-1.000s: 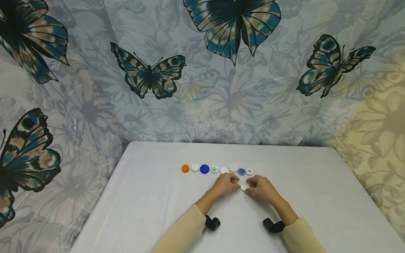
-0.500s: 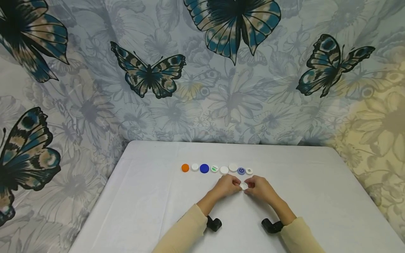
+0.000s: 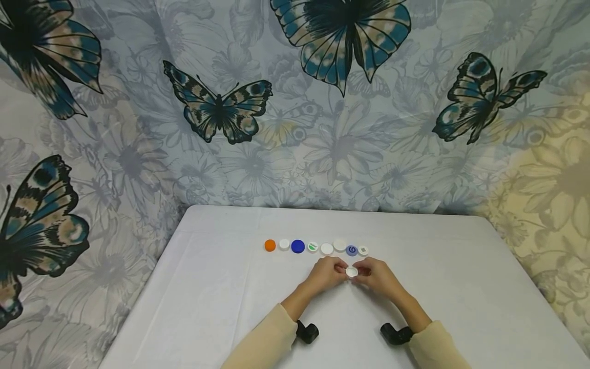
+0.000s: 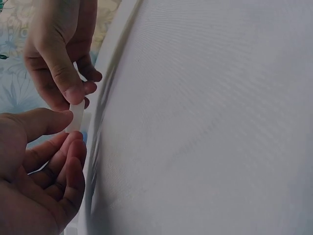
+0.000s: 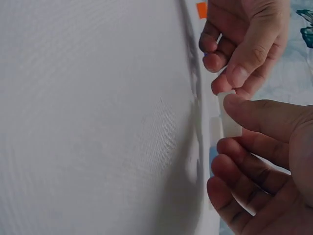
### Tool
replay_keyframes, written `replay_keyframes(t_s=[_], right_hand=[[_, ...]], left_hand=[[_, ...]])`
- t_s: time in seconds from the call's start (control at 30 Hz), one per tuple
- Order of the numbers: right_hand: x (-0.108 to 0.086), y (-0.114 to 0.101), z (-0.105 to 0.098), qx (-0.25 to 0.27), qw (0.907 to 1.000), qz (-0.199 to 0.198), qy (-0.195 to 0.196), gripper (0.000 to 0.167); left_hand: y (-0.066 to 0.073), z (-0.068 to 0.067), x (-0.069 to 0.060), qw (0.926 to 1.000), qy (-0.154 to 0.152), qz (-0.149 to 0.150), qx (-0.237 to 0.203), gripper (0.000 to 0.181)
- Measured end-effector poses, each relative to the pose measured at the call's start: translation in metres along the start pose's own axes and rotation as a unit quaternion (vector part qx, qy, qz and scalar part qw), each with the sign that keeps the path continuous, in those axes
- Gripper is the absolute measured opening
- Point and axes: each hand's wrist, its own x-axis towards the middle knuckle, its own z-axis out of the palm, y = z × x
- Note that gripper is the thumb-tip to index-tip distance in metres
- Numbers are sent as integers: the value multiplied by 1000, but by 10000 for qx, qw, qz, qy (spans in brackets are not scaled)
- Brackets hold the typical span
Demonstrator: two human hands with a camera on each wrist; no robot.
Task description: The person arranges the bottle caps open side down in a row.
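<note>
A round white bottle cap [image 3: 352, 271] is held between the two hands, just in front of a row of caps. My left hand [image 3: 326, 273] pinches it from the left, and my right hand [image 3: 374, 273] pinches it from the right. In the left wrist view, the white cap [image 4: 77, 117] stands edge-on, with the left hand [image 4: 41, 166] below and the right hand [image 4: 61, 54] above. The right wrist view shows the right thumb lying over the cap's side [image 5: 230, 117], its other fingers loosely bent. Fingers hide part of the rim.
Behind the hands runs a row: an orange cap [image 3: 270, 245], a blue cap [image 3: 297, 246], a white cap with a green mark [image 3: 313, 247], a purple swirl cap [image 3: 352, 250] and several white ones. They lie on a white-covered table [image 3: 207, 287] before a butterfly-patterned cloth [image 3: 295, 169].
Both hands have drawn closer together around the white cap, which has shifted slightly left and shows its face more clearly. The row of caps has stayed put.
</note>
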Motion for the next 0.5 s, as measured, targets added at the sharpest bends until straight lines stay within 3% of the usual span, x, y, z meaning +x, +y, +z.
replay_keyframes(t_s=[0.3,0.5], right_hand=[[-4,-13,-5,181,9991,-330,216,23],[-5,-24,-6,346,9981,-489,165,24]], left_hand=[[-2,-12,-10,9954,83,-62,-956,23],[2,-22,-19,9935,123,-40,-1127,24]])
